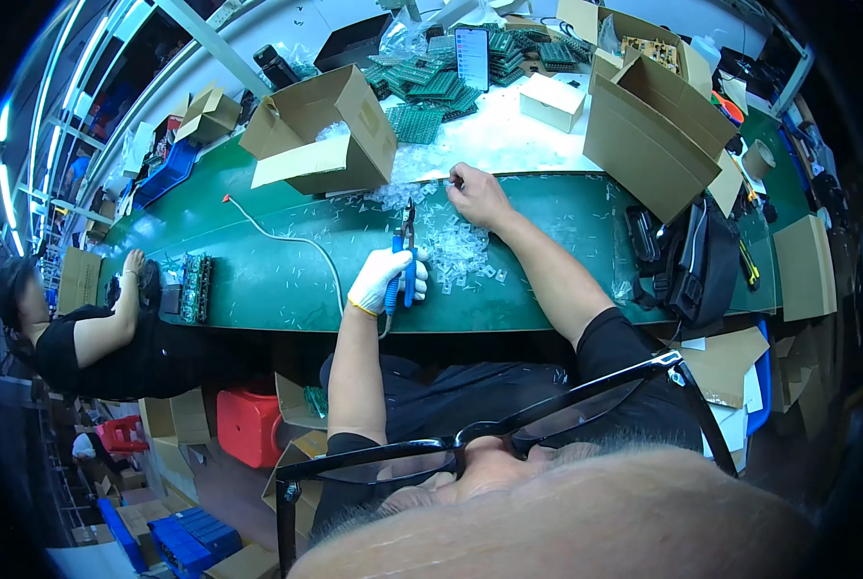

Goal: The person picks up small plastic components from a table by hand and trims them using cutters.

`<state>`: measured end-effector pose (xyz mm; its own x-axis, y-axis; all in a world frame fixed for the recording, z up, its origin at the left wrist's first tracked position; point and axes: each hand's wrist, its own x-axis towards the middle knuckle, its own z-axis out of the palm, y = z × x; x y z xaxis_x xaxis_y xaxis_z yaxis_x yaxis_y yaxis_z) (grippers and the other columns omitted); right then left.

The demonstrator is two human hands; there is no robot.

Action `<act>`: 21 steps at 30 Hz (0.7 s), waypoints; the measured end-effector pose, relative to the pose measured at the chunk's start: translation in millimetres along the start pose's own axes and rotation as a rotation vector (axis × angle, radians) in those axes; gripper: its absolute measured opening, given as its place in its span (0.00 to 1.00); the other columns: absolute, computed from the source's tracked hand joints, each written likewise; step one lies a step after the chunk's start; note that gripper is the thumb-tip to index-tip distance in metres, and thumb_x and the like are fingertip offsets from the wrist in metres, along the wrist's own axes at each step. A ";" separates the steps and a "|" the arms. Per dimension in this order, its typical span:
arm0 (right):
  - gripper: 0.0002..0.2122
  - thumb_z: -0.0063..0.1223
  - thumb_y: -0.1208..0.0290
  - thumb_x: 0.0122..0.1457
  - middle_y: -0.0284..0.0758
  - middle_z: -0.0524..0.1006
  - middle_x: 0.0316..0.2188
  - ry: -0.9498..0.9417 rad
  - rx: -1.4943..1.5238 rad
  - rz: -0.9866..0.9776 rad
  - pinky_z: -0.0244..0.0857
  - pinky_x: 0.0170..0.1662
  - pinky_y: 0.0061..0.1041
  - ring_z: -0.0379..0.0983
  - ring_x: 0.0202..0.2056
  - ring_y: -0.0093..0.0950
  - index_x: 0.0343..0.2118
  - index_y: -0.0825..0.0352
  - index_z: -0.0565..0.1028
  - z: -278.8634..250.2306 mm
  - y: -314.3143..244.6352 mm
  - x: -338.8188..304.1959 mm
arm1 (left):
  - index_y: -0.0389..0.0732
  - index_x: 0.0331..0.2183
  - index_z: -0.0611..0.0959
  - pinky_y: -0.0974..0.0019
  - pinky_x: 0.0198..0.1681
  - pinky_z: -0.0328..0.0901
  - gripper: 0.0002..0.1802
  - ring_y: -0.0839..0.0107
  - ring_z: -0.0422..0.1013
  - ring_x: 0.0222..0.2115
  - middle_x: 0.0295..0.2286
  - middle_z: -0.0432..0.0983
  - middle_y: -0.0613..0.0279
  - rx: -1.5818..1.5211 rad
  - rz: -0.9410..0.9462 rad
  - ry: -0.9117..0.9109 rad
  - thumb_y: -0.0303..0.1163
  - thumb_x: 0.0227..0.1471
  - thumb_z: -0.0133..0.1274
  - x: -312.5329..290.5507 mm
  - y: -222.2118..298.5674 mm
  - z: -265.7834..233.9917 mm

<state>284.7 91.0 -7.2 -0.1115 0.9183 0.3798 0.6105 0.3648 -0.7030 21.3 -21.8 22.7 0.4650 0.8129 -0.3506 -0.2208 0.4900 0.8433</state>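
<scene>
My left hand [378, 278], in a white work glove, is closed round the blue handles of a pair of cutting pliers [408, 232]. Their dark jaws point away from me, toward the far side of the green bench. To the right, my bare right hand [484, 203] has its fingers curled together above the bench; whatever they hold is too small or hidden to make out. Between the hands and nearer to me lies a pile of small clear plastic pieces [459, 253]. More clear bits [398, 196] are scattered just beyond the plier tips.
An open carton [320, 130] stands beyond my left hand, another [655, 130] far right. Green circuit boards [436, 85] are heaped behind a phone [472, 58] and white box [551, 101]. A black bag [694, 265] lies right; a thin cable [292, 237] crosses left. A person [94, 343] sits left.
</scene>
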 end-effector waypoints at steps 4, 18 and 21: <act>0.11 0.59 0.71 0.64 0.39 0.83 0.37 -0.154 0.557 0.193 0.74 0.40 0.33 0.81 0.35 0.35 0.48 0.67 0.78 -2.8 -4.4 2.6 | 0.28 0.50 0.81 0.57 0.33 0.79 0.28 0.65 0.80 0.28 0.32 0.81 0.55 -0.044 -0.024 -0.028 0.44 0.60 0.63 1.1 0.7 1.9; 0.10 0.64 0.81 0.62 0.35 0.82 0.41 -0.363 1.518 0.492 0.77 0.48 0.26 0.81 0.41 0.26 0.45 0.71 0.80 -7.7 -18.7 -9.6 | 0.28 0.51 0.81 0.56 0.34 0.79 0.31 0.63 0.81 0.28 0.33 0.82 0.53 -0.033 -0.015 -0.039 0.46 0.60 0.63 3.0 -2.8 -4.6; 0.08 0.64 0.80 0.62 0.34 0.82 0.40 -0.330 1.493 0.519 0.77 0.48 0.26 0.81 0.42 0.26 0.44 0.70 0.80 -6.1 -17.3 -9.6 | 0.28 0.51 0.81 0.56 0.34 0.79 0.30 0.63 0.81 0.28 0.33 0.83 0.53 -0.029 -0.006 -0.044 0.46 0.60 0.63 3.3 -1.9 -3.0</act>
<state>280.1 74.9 5.0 -0.4223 0.9034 -0.0745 -0.6129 -0.3451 -0.7108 20.8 -19.1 18.7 0.5032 0.7958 -0.3370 -0.2427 0.5044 0.8286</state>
